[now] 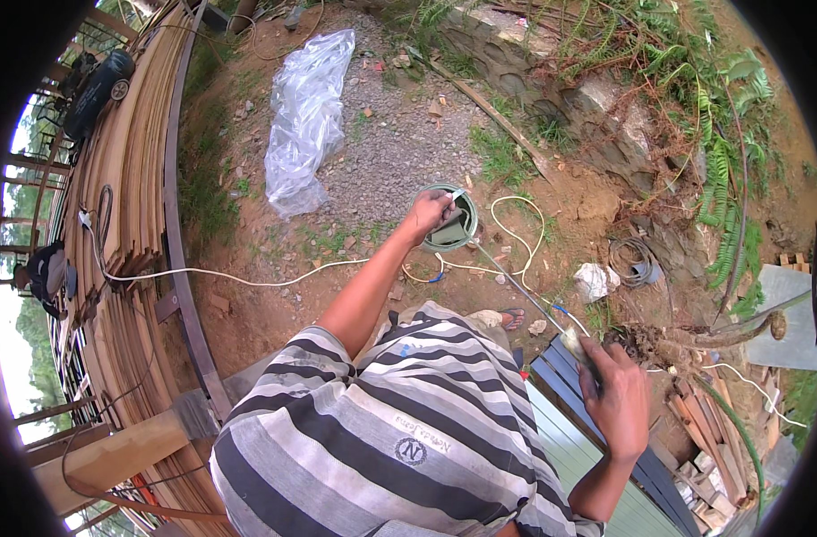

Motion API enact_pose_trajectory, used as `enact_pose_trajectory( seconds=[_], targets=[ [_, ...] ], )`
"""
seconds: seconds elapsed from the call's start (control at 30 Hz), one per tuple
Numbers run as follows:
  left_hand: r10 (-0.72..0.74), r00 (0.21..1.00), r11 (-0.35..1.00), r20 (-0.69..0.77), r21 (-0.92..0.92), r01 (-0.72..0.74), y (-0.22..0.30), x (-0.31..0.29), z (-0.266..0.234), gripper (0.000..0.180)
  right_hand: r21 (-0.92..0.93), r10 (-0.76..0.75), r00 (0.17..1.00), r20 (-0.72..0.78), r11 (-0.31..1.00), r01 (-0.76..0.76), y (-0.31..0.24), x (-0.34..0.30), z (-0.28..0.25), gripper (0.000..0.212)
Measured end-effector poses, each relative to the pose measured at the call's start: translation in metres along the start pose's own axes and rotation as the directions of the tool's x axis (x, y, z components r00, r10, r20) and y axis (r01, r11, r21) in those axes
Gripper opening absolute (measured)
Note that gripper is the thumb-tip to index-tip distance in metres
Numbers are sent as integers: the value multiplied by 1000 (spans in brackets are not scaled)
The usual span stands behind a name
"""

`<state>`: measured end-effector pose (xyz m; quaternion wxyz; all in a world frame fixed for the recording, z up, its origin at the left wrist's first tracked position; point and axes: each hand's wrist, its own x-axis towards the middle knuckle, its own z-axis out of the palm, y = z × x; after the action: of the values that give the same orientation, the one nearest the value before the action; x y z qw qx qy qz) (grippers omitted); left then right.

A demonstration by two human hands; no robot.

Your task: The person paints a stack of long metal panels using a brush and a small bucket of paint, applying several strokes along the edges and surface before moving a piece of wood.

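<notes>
Striped shirt [408, 394]: worn by the person, in black, grey and white; the lower middle of the view is filled by it.
Left hand [431, 213]: held over the green bucket [474, 234], with its fingers curled around a small pale piece [459, 193] at the rim; whether the rim itself is also gripped cannot be told.
Right hand [620, 394]: held well apart from the bucket, its fingers closed around the handle [572, 338] of a long thin rod [516, 282].
Rod: slanted away from the right hand to the near right edge of the bucket; whether its tip is dipped inside cannot be told.
Bucket: set on the ground ahead of the body, with greenish contents seen in its mouth.
Pale cable [269, 282]: trailed across the ground and looped beside the bucket.
Clear plastic sheet [308, 116]: spread crumpled on the gravel [386, 134], beyond the bucket.
Long boards [126, 134]: stacked at the left, where another person [46, 277] is seen.
Dark panels [560, 380]: laid near the right hand.
</notes>
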<state>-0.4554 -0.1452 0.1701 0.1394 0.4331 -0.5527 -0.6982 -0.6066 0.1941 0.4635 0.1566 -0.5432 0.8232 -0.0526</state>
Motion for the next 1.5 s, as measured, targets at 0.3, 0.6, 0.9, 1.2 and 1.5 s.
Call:
enact_pose_trajectory(
  seconds=[0.3, 0.6, 0.9, 1.2, 1.5],
  targets=[
    [-151, 968, 968, 201, -166, 186, 14, 38, 94, 25, 258, -277, 957, -84, 922, 290, 55, 91, -36, 35],
    [-361, 841, 577, 403, -612, 541, -47, 106, 174, 19, 355, -3, 932, -361, 924, 141, 99, 120, 10, 32],
    [-514, 700, 397, 496, -586, 707, -77, 91, 177, 24, 396, 87, 980, -179, 918, -9, 103, 152, 15, 29],
    [-569, 573, 332, 590, -474, 816, -77, 101, 124, 25, 359, 102, 990, -93, 931, -62, 74, 184, 11, 32],
    [-595, 548, 385, 588, -389, 837, -70, 125, 123, 24, 167, 272, 960, 62, 946, -278, 61, 205, 1, 28]
  ],
)
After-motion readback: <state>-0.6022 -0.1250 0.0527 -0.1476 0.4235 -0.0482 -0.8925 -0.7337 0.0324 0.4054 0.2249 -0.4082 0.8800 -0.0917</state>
